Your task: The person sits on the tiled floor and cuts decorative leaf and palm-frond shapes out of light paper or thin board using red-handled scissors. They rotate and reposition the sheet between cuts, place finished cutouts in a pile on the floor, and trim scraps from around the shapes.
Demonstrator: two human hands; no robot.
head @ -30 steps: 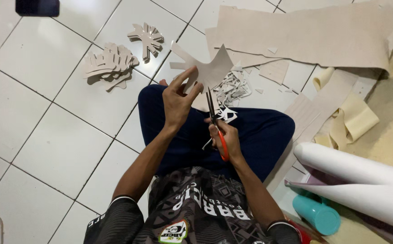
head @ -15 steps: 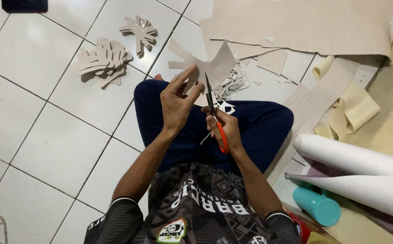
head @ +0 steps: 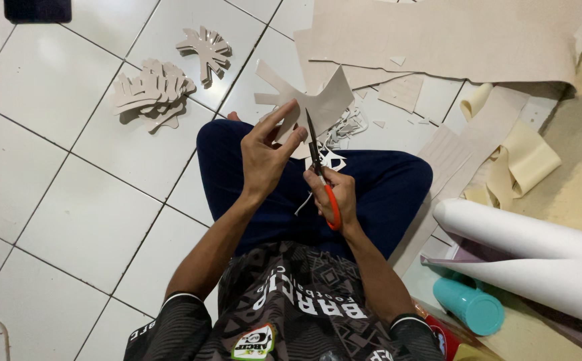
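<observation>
Left hand point(head: 267, 157) pinches beige cutout point(head: 308, 100); right hand point(head: 338, 197) grips scissors point(head: 319, 167), blades pointing away.

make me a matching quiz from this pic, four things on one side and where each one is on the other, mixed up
Things:
1. scissors
2. beige cut-out piece
3. stack of cut shapes
4. teal tube

Places:
A. on the white tiles, upper left
B. in the right hand
C. on the floor at lower right, below the white paper rolls
D. in the left hand

Pairs: 1-B, 2-D, 3-A, 4-C
</observation>
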